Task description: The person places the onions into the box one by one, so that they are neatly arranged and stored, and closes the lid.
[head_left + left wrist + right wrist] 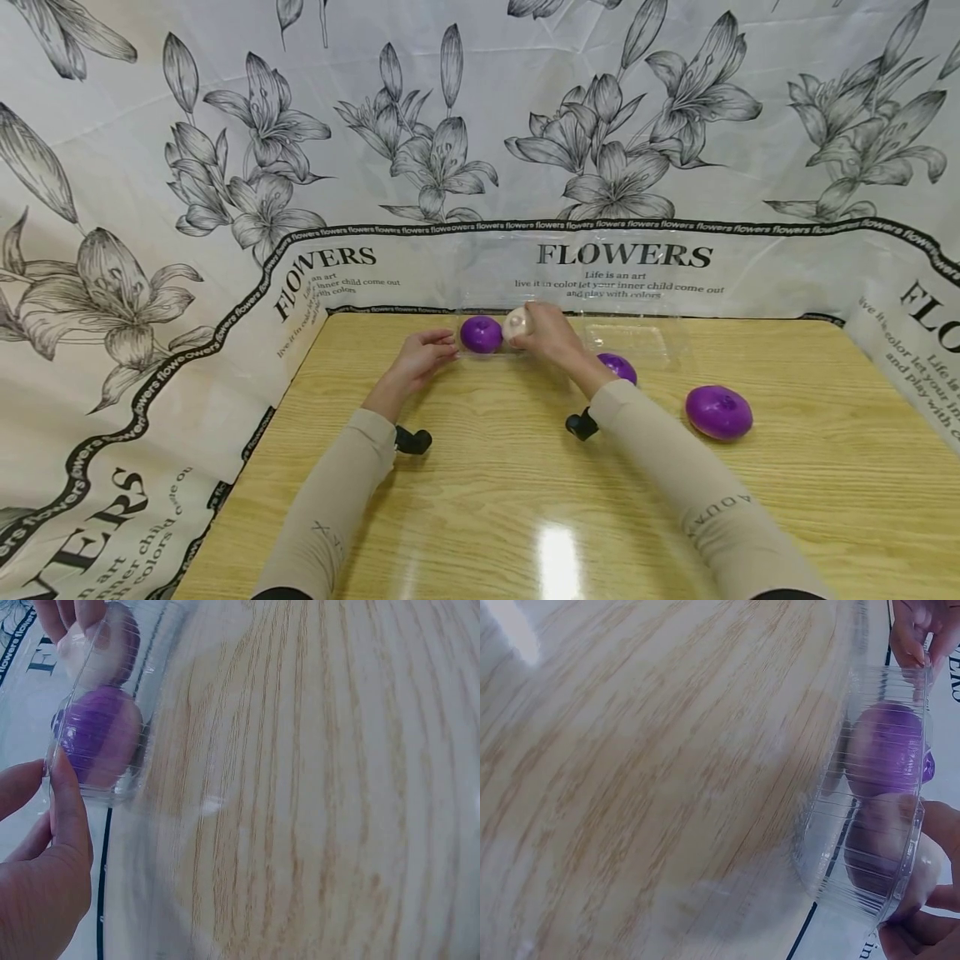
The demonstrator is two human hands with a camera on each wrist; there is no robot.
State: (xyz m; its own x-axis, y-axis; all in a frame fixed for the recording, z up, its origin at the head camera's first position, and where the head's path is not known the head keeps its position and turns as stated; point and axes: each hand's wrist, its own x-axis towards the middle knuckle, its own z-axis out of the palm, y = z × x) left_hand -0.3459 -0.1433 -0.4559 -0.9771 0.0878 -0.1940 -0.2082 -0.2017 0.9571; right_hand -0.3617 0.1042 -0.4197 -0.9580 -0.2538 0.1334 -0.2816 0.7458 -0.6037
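A clear plastic container (pixel 829 825) stands at the table's back edge. Inside it sits a glossy purple round, turnip-like piece (pixel 481 334) with a small knob. My left hand (pixel 422 358) pinches the container's rim at its left end between thumb and fingers. To the right of the purple piece, my right hand (pixel 553 333) grips a second round piece (pixel 515 327), its pale whitish side up and its purple side down in the container. Two more purple pieces lie on the table: one (pixel 617 367) partly hidden behind the right forearm, another (pixel 718 412) farther right.
The wooden table (pixel 480 500) reaches back to a white cloth backdrop (pixel 450 267) with printed flowers and lettering. Another clear plastic section (pixel 628 340) lies at the back, right of my right hand. Black wrist mounts (pixel 412 441) jut inward beside both sleeves.
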